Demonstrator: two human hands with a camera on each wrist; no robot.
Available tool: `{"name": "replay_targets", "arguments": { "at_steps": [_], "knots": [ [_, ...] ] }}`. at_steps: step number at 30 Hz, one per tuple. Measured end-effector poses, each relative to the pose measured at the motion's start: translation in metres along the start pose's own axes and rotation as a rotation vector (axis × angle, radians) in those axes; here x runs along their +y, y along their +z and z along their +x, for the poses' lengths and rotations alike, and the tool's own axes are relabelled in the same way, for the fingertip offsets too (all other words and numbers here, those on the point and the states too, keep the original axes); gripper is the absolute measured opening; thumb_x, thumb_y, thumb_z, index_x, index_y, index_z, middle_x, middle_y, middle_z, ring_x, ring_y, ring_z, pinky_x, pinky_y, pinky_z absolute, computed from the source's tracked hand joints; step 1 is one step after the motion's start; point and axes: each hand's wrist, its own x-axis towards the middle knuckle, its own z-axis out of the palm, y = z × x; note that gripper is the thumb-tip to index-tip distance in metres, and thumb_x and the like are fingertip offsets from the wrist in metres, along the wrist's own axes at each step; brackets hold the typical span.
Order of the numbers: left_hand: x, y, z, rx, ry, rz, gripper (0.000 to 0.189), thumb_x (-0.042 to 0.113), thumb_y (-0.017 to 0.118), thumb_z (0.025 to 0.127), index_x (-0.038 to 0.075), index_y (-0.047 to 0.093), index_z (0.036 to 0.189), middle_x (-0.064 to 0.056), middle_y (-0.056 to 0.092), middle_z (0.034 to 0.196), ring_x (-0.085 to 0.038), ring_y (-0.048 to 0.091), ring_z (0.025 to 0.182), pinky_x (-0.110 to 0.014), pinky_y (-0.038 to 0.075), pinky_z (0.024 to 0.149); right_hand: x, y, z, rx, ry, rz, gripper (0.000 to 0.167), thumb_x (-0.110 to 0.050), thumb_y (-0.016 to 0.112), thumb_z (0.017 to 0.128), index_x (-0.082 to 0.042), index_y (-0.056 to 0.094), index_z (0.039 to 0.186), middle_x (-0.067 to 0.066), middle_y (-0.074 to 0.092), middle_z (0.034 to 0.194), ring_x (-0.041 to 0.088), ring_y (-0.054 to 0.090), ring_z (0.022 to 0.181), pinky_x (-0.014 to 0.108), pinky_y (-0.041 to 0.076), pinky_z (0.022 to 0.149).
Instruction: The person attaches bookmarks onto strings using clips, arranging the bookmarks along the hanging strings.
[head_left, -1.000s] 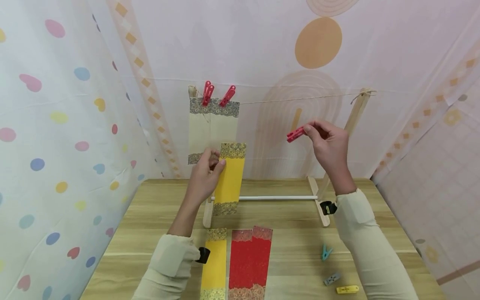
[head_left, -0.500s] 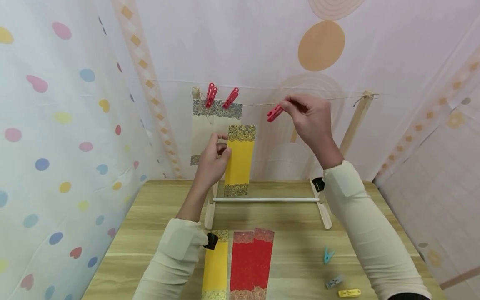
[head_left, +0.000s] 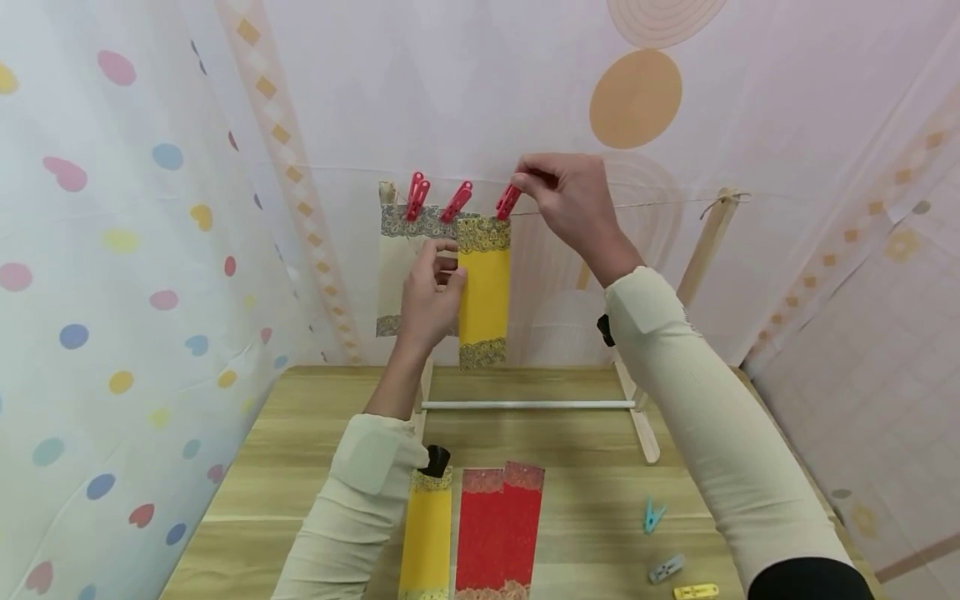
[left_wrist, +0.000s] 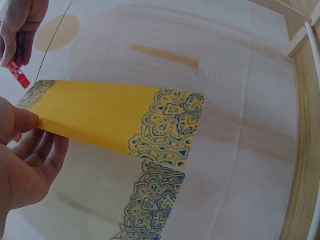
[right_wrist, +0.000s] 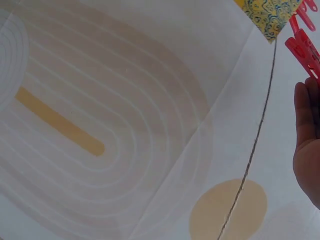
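My left hand (head_left: 433, 300) pinches a yellow paper strip (head_left: 483, 296) with patterned ends by its left edge, holding it upright at the string (head_left: 660, 203). Between the thumb and fingers of my right hand (head_left: 573, 196) is a red clothespin (head_left: 507, 202), its tip right at the strip's top edge in the head view. The left wrist view has that clothespin (left_wrist: 19, 76) just off the strip's patterned end. Behind and left, cream paper (head_left: 401, 275) with grey lace borders hangs from the string under several red clothespins (head_left: 456, 202). The yellow strip overlaps its right side.
The string runs to a wooden post (head_left: 708, 242) on the right; a white rod (head_left: 525, 405) joins the stand's feet. On the table lie another yellow strip (head_left: 427, 533), red strips (head_left: 498, 533), and blue (head_left: 652, 517), grey (head_left: 666, 569) and yellow (head_left: 696, 592) clothespins.
My left hand has raised the yellow strip to the string's height. My right hand has brought the red clothespin leftward and up to the strip's top, turning it tip down.
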Motion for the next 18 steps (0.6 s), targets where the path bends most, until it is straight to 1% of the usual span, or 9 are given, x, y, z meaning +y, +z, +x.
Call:
{"name": "replay_targets", "arguments": {
  "at_steps": [4,6,11,13,16,18],
  "knots": [
    [0.0,-0.002,0.002,0.012,-0.023,-0.011,0.029,0.001,0.055,0.1,0.004,0.053,0.129,-0.021,0.067,0.109,-0.031,0.06,0.096,-0.043,0.049,0.083,-0.002,0.003,0.006,-0.056,0.039,-0.012,0.012,-0.009,0.071,0.095,0.001,0.078,0.096,0.011,0.073,0.088,0.016,0.054,0.071,0.02,0.044,0.068],
    [0.0,-0.002,0.002,0.013,-0.037,-0.016,0.029,0.001,0.055,0.1,0.004,0.054,0.129,-0.02,0.067,0.11,-0.03,0.06,0.097,-0.042,0.049,0.083,-0.003,0.004,0.008,-0.079,0.05,-0.015,0.014,-0.009,0.071,0.096,0.002,0.078,0.099,0.011,0.074,0.093,0.017,0.058,0.074,0.02,0.048,0.071],
    [0.001,-0.001,0.004,0.006,-0.06,-0.027,0.029,0.003,0.055,0.101,0.006,0.054,0.13,-0.019,0.066,0.111,-0.03,0.059,0.097,-0.04,0.048,0.082,-0.005,0.008,0.013,-0.13,0.078,-0.018,0.015,-0.011,0.07,0.096,0.002,0.077,0.101,0.011,0.074,0.096,0.017,0.064,0.081,0.024,0.053,0.079],
    [0.003,-0.001,0.004,0.003,-0.063,-0.035,0.029,0.003,0.055,0.101,0.006,0.054,0.13,-0.019,0.066,0.111,-0.03,0.059,0.096,-0.04,0.048,0.081,-0.005,0.009,0.014,-0.15,0.089,-0.026,0.014,-0.01,0.07,0.096,0.001,0.078,0.099,0.011,0.074,0.094,0.017,0.063,0.081,0.024,0.053,0.078],
    [0.003,0.0,0.004,0.004,-0.065,-0.038,0.029,0.002,0.055,0.101,0.005,0.054,0.13,-0.019,0.066,0.11,-0.029,0.058,0.095,-0.039,0.047,0.08,-0.004,0.01,0.015,-0.182,0.112,-0.033,0.013,-0.01,0.069,0.097,-0.001,0.077,0.095,0.012,0.072,0.088,0.018,0.059,0.077,0.024,0.049,0.071],
    [0.003,0.0,0.005,0.007,-0.06,-0.039,0.029,0.001,0.055,0.101,0.005,0.054,0.131,-0.019,0.066,0.11,-0.029,0.058,0.095,-0.038,0.047,0.08,-0.004,0.011,0.015,-0.207,0.137,-0.033,0.013,-0.011,0.068,0.098,-0.001,0.077,0.094,0.013,0.07,0.086,0.018,0.056,0.076,0.024,0.047,0.07]
  ]
}}
